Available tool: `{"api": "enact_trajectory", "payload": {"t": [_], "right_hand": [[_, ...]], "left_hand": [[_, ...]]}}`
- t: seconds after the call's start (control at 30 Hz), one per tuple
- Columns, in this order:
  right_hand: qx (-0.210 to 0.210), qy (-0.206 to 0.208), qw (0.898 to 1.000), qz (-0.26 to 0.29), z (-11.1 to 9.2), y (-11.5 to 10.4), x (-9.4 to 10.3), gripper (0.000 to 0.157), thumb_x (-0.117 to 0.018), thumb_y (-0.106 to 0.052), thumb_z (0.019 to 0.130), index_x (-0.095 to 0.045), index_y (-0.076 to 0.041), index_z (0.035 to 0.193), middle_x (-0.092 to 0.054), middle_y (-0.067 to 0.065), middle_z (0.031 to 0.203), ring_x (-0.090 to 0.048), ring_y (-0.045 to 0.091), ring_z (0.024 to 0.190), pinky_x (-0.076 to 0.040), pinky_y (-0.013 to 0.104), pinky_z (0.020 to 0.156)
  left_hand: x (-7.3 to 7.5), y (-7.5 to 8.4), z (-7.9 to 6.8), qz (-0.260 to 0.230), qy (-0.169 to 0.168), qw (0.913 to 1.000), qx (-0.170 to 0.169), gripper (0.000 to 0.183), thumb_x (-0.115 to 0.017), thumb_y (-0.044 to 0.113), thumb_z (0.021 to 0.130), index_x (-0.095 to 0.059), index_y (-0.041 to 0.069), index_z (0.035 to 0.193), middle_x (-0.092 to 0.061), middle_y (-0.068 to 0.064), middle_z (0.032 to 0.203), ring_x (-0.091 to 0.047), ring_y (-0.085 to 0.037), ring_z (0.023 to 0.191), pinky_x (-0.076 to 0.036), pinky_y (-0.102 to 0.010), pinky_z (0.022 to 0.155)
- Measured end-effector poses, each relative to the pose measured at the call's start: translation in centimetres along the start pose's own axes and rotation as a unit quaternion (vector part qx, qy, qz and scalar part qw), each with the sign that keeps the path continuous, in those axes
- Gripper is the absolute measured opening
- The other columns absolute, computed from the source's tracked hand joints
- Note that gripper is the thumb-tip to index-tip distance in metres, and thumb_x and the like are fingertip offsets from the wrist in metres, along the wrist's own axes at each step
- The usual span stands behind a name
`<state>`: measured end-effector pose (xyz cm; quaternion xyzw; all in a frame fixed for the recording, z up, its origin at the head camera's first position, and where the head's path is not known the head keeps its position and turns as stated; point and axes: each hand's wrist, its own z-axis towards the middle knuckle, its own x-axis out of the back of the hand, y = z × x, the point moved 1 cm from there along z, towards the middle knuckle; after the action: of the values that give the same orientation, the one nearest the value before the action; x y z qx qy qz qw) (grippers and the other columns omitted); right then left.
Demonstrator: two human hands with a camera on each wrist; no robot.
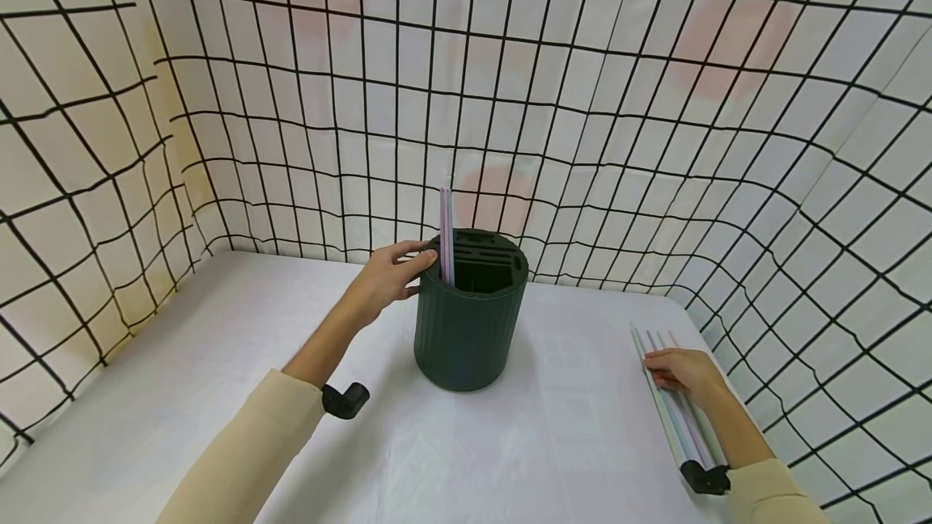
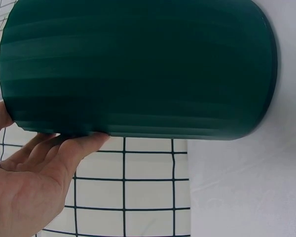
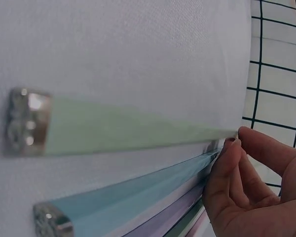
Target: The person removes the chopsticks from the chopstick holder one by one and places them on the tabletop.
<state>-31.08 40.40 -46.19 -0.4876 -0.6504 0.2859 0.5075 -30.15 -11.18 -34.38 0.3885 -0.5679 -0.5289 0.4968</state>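
A dark green, ribbed utensil holder [image 1: 466, 338] stands upright on the white surface, its top divided into slots and a larger opening. My left hand [image 1: 380, 280] grips it at the upper left, thumb on the rim and fingers against the side. Pink and pale green chopsticks [image 1: 446, 225] stand in its left part. Far to the right, my right hand [image 1: 684, 374] pinches a pale green chopstick [image 3: 108, 126] near its far end. Beside that lie a blue chopstick [image 3: 133, 185], a purple chopstick [image 3: 167, 215] and others, partly hidden by the hand. Silvery caps show on the near ends.
Black wire grid panels [image 1: 502, 128] rise behind the white table [image 1: 575, 443] and along both sides. The right panel stands close to my right hand. A black wrist-worn device [image 1: 345, 400] sits at my left sleeve, another [image 1: 705, 477] at my right.
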Motion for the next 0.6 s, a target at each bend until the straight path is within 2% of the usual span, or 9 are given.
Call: {"api": "enact_trajectory", "payload": {"t": [0.2, 0.33, 0.47, 0.6], "right_hand": [[0.012, 0.007, 1.000, -0.021, -0.7, -0.7, 0.1, 0.041, -0.070, -0.011, 0.095, -0.061, 0.015, 0.125, -0.071, -0.005, 0.080, -0.064, 0.006, 0.065, -0.059, 0.022, 0.061], [0.029, 0.018, 0.998, -0.043, -1.3, -1.9, 0.0, 0.044, -0.072, -0.015, 0.094, -0.062, 0.012, 0.127, -0.073, -0.006, 0.085, -0.067, 0.008, 0.071, -0.061, 0.024, 0.065], [0.064, 0.012, 0.996, -0.064, -2.1, -4.4, -0.6, 0.049, -0.074, -0.023, 0.095, -0.061, 0.008, 0.131, -0.073, -0.009, 0.093, -0.070, 0.008, 0.081, -0.062, 0.024, 0.074], [0.114, 0.006, 0.990, -0.078, -3.3, -8.3, -1.9, 0.054, -0.073, -0.032, 0.095, -0.061, 0.004, 0.134, -0.073, -0.009, 0.100, -0.070, 0.005, 0.084, -0.062, 0.021, 0.079]], "left_hand": [[0.0, 0.0, 0.0, 0.003, 0.000, 1.0000, 0.001, 0.054, -0.061, 0.039, 0.102, -0.051, 0.011, 0.148, -0.057, -0.014, 0.144, -0.062, -0.032, 0.128, -0.051, -0.050, 0.108], [0.0, 0.0, 0.0, 0.008, 0.002, 1.0000, 0.004, 0.056, -0.061, 0.040, 0.102, -0.051, 0.012, 0.148, -0.056, -0.014, 0.145, -0.061, -0.031, 0.129, -0.051, -0.049, 0.108], [0.0, 0.0, 0.0, 0.008, 0.003, 1.0000, 0.006, 0.055, -0.061, 0.041, 0.101, -0.052, 0.013, 0.148, -0.056, -0.014, 0.145, -0.061, -0.031, 0.130, -0.051, -0.049, 0.108], [0.0, -0.1, 0.0, 0.006, 0.002, 1.0000, 0.006, 0.054, -0.062, 0.040, 0.101, -0.052, 0.013, 0.147, -0.057, -0.014, 0.144, -0.061, -0.030, 0.129, -0.051, -0.048, 0.108]]}}
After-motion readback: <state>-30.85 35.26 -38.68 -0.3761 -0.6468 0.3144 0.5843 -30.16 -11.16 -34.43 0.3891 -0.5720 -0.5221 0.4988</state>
